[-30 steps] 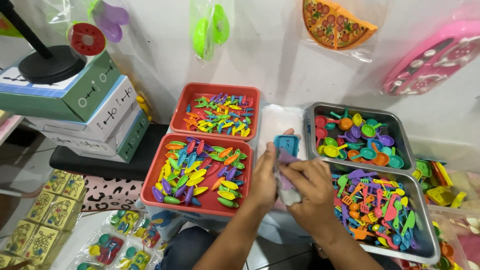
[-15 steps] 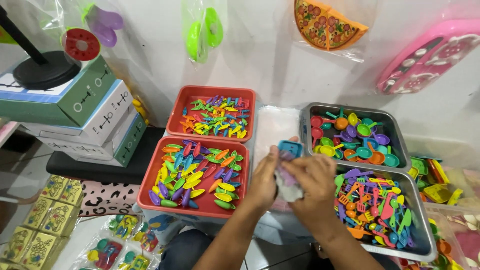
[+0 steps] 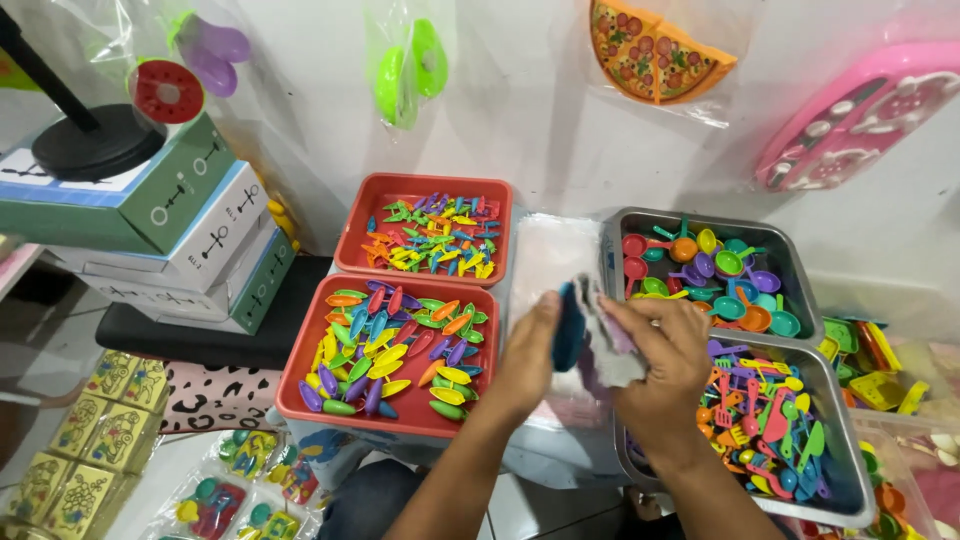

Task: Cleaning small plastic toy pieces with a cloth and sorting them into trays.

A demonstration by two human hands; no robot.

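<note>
My left hand point(image 3: 528, 358) grips a small blue plastic toy piece point(image 3: 569, 326), turned on edge. My right hand point(image 3: 662, 368) pinches a small clear plastic bag point(image 3: 612, 345) pressed against that piece; something purple shows through the bag. Both hands hover between the near red tray point(image 3: 295, 385) of bright oval toy pieces and the near metal tray point(image 3: 842, 402) of little toy utensils. A stack of clear bags point(image 3: 547, 250) lies just beyond my hands.
A far red tray point(image 3: 350, 240) holds small coloured toy bits. A far metal tray point(image 3: 790, 250) holds toy pans and spoons. Stacked boxes point(image 3: 190, 230) stand left, bagged toys hang on the wall, and yellow toy pieces point(image 3: 880, 385) lie far right.
The blue piece has turned from flat-on to edge-on. My right hand has shifted right and up with the bag, spreading it beside the piece. My left hand has barely moved.
</note>
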